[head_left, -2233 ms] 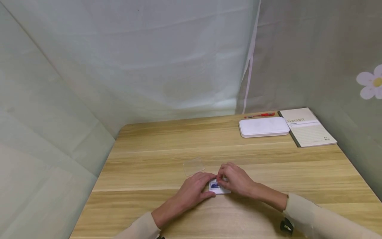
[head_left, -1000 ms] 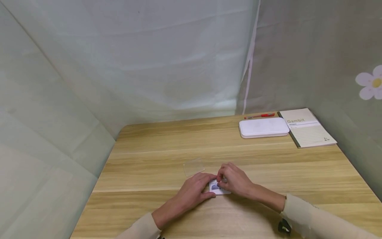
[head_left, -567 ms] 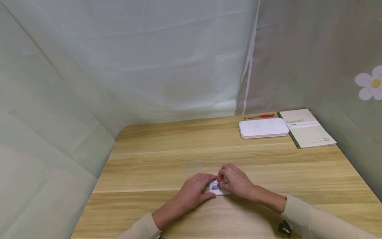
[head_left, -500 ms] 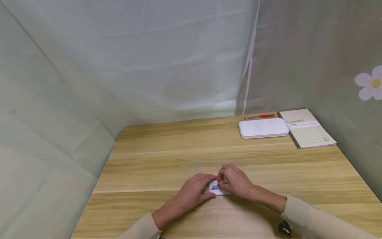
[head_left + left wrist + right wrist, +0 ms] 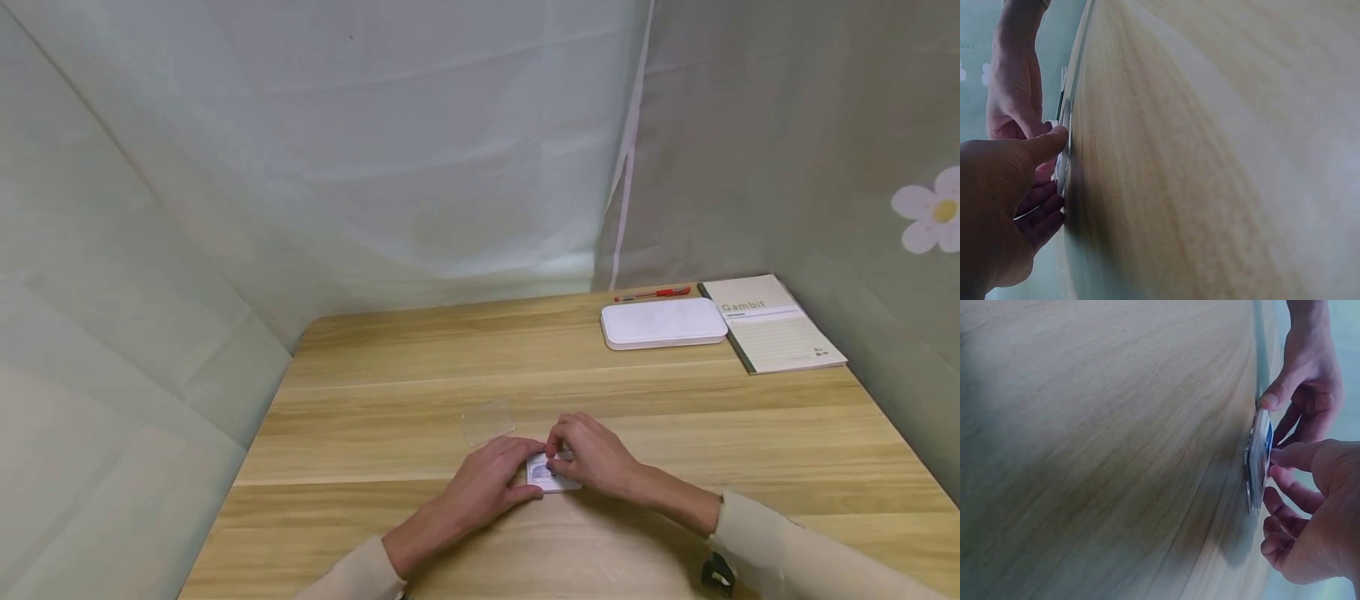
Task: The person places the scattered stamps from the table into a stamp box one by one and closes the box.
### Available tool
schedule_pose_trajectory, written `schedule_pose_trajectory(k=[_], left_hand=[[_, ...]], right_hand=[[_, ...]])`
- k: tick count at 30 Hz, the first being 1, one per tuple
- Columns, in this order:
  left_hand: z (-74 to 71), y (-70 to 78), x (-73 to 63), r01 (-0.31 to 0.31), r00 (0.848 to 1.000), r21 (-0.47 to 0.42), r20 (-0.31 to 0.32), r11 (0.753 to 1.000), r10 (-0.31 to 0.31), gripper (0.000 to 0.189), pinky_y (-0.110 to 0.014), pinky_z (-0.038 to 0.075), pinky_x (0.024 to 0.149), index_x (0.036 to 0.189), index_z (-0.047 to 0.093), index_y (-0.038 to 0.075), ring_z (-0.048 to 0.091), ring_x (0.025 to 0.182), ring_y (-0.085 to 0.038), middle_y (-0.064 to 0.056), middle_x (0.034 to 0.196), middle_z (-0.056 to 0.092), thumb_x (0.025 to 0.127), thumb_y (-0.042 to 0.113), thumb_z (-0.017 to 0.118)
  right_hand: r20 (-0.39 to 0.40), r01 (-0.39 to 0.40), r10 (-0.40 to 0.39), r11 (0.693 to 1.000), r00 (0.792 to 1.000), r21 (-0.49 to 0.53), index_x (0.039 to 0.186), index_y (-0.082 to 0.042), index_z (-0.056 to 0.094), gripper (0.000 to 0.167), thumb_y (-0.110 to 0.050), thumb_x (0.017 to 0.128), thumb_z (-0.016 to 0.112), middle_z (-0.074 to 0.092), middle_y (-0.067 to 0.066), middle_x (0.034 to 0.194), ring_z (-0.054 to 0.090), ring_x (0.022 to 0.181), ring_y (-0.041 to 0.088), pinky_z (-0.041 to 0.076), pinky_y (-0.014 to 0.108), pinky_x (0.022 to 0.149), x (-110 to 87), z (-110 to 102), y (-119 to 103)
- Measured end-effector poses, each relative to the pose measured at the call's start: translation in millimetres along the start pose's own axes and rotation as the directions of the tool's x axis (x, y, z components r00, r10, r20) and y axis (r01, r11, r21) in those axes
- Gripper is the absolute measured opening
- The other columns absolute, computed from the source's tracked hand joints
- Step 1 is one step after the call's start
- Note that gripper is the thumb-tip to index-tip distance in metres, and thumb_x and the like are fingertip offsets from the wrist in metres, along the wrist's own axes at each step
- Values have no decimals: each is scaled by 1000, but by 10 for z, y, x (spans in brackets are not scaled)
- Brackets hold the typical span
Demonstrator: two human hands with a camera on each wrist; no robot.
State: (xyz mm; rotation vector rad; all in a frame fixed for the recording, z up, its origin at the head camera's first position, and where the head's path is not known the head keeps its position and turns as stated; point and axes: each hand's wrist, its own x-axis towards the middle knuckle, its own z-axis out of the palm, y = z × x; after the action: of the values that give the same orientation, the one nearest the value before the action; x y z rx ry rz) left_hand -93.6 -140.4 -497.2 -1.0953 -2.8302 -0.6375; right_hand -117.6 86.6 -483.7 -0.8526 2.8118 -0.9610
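A small flat white panel with a pale grey-blue picture lies on the table; from the side, in the right wrist view, its stacked clear edges show. My left hand grips its left end, thumb along the near edge and fingers at the far edge. Over the panel's right part, my right hand has thumb and forefinger pinched close together on its face. A small dark piece shows at those fingertips, too small to identify. Behind the left hand lies a thin transparent rectangular sheet.
A white oblong case stands at the back right, with a red pen behind it. To its right is a notebook marked Gambit. Fabric walls enclose the back and sides of the wooden table.
The picture on the panel looks paler than the deep blue seen about two seconds ago, and a dark spot now shows at the right fingertips. Both hands have stayed almost in place.
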Motion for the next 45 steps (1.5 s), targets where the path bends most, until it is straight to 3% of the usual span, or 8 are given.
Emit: schedule_pose_trajectory(k=[19,27,32,37,45], left_hand=[[-15,29,-2,11,1000,36,9,999,-12,62,-37,51,111,142,63,13,63,129,-19,-2,139,69,91,42,83],[-30,45,-7,23,999,21,26,1000,-24,62,-37,50,112,144,62,12,62,129,-18,-2,141,68,93,42,82],[-51,30,-23,33,999,-19,17,999,-33,62,-39,50,112,146,60,11,62,130,-20,-4,143,67,95,39,81],[-104,-37,-58,15,1000,-43,-3,999,-15,61,-41,50,113,150,59,11,62,132,-20,-3,146,65,97,37,78],[-246,-187,-86,-43,990,2,-133,999,43,62,-42,54,109,147,63,11,66,129,-22,-4,144,67,93,32,84]], right_hand=[[-9,-55,56,995,998,88,87,-20,75,13,-10,88,84,68,-10,92,58,89,17,50,35,78,-35,-155,73],[-21,-53,56,989,998,139,96,-15,78,8,-10,91,82,71,-7,96,61,83,16,51,29,72,-100,-241,132],[-17,-65,68,986,998,153,104,-11,79,13,-11,92,83,75,-3,104,65,93,18,57,37,82,-139,-299,168],[-18,-66,70,987,997,145,115,-5,78,25,-9,91,82,77,7,115,70,108,30,59,51,96,-148,-336,211],[-9,-23,25,990,1000,140,138,3,66,49,-8,93,81,66,20,141,61,132,41,48,59,112,-113,-358,265]])
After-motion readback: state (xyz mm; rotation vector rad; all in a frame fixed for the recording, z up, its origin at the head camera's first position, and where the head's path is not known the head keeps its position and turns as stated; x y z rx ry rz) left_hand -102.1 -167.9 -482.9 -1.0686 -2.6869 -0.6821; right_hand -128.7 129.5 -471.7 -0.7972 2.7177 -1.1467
